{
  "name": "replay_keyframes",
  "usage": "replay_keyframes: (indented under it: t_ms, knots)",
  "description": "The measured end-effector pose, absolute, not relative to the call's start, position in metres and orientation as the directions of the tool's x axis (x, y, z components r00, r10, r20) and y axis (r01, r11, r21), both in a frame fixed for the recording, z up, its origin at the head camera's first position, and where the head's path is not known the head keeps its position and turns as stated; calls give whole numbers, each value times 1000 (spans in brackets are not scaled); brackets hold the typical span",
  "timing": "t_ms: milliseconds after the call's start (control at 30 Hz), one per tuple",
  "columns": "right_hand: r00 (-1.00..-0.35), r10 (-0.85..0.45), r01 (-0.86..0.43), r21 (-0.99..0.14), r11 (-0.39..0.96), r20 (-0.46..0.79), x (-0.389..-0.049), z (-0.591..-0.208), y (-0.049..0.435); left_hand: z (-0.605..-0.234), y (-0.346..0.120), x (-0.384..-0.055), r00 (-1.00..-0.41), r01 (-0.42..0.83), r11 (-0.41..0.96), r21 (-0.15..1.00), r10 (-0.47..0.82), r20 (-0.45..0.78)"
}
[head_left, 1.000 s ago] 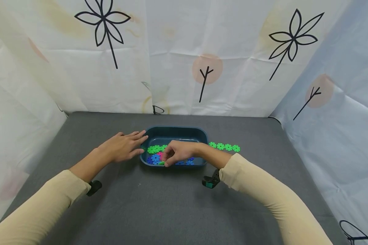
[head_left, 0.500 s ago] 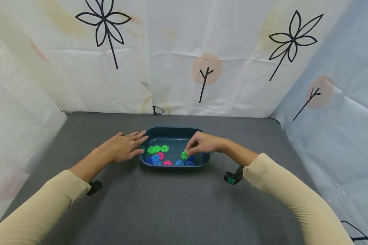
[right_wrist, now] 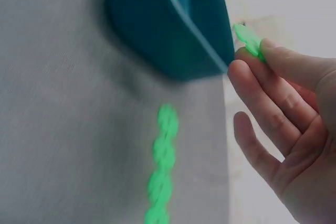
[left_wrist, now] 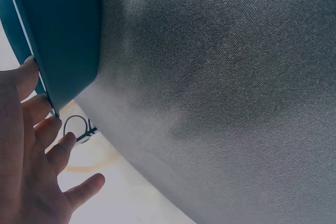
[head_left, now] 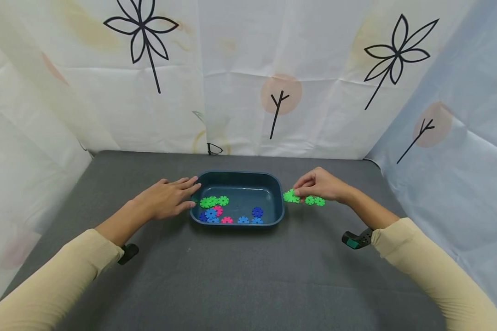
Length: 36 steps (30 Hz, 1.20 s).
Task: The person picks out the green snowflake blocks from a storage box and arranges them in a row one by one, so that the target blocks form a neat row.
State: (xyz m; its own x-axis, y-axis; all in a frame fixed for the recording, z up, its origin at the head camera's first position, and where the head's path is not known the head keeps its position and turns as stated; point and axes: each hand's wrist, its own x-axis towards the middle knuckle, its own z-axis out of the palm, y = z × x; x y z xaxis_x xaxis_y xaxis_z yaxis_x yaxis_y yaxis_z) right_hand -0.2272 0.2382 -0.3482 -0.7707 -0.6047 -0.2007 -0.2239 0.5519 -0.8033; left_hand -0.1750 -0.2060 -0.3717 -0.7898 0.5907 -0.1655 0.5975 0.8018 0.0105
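My left hand (head_left: 167,198) rests its fingers, fairly straight, at the left rim of a dark blue tray (head_left: 248,224). In the left wrist view the thumb and fingertips touch that rim. My right hand (head_left: 325,185) is past the tray's right end, pinching a green notched plastic disc (right_wrist: 248,40) between thumb and finger. Below it on the table lies a row of green discs (right_wrist: 160,184), set edge to edge. In the head view the held disc and fingers cover part of the row.
Inside the tray, green discs (head_left: 213,201) are grouped at the left. Pink discs (head_left: 227,220) and blue discs (head_left: 243,220) lie along its near side, with a dark blue disc (head_left: 257,212) to the right. Grey cloth (head_left: 232,276) covers the table; a printed curtain (head_left: 240,92) hangs behind.
My right hand has picked a green disc from the tray's left part and carried it rightward over the rim to above the row. The left hand has stayed at the rim.
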Motion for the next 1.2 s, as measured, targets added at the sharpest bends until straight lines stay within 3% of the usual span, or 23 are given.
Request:
replay_keyframes:
  t_ms: [233, 467, 700, 1200]
  knots:
    - [-885, -445, -157, -813, 560, -135, -218, -377, 284, -372, -206, -175, -790, 596, 803, 9, 589, -169]
    - [-955, -296, -159, -785, 599, -33, -213, -412, 322, -373, -205, -176, -789, 597, 802, 12, 589, -176]
    - [-975, -221, -167, -725, 668, 21, -214, -432, 340, -372, -205, -176, -789, 595, 803, 13, 587, -182]
    - [-985, -151, -171, -587, 792, 83, -214, -437, 330, -374, -206, -176, -792, 593, 805, 5, 584, -180]
